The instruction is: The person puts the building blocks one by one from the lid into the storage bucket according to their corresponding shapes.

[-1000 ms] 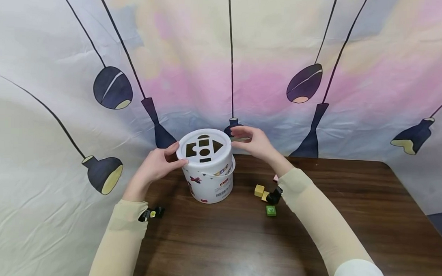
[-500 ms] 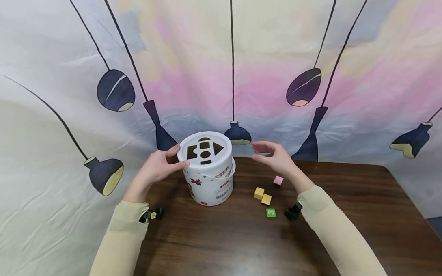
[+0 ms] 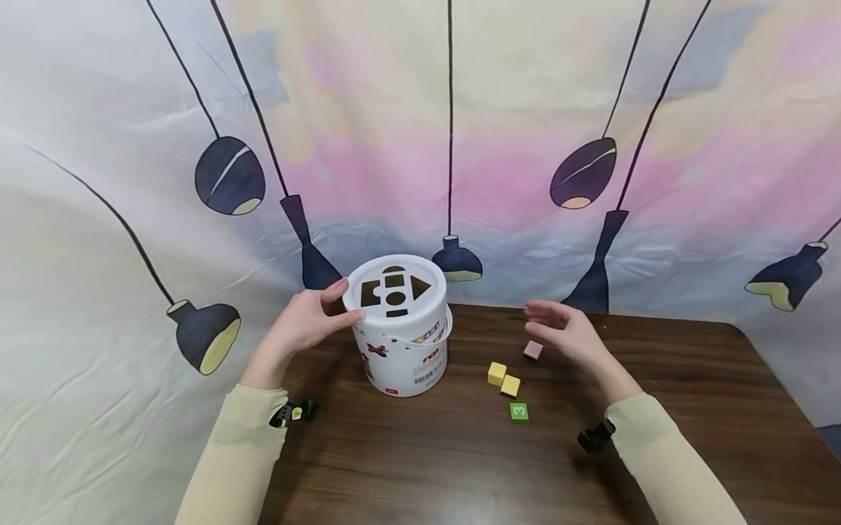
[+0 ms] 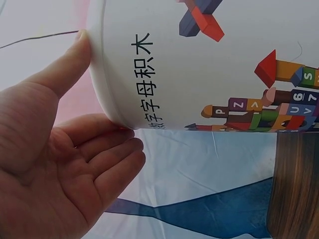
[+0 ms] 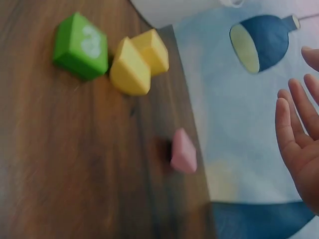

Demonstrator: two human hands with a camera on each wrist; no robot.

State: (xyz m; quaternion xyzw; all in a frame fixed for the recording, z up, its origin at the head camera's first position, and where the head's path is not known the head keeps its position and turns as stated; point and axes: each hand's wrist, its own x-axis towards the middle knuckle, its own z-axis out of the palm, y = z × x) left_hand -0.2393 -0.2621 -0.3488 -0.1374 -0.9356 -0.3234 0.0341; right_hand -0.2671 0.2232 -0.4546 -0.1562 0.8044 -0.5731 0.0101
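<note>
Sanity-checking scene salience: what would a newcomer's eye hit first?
The white bucket, its lid cut with shaped holes, stands back left on the table, the left hand touching it. Two yellow blocks, a green block and a pink block lie to its right. Behind, dark lamps mark the pastel backdrop.

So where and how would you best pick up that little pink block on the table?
I'd pinch the pink block by two opposite sides, coming from above with the right hand, which is the nearer one. The block is small, rests on the table and stands apart from the yellow blocks, so there should be room around it.
</note>
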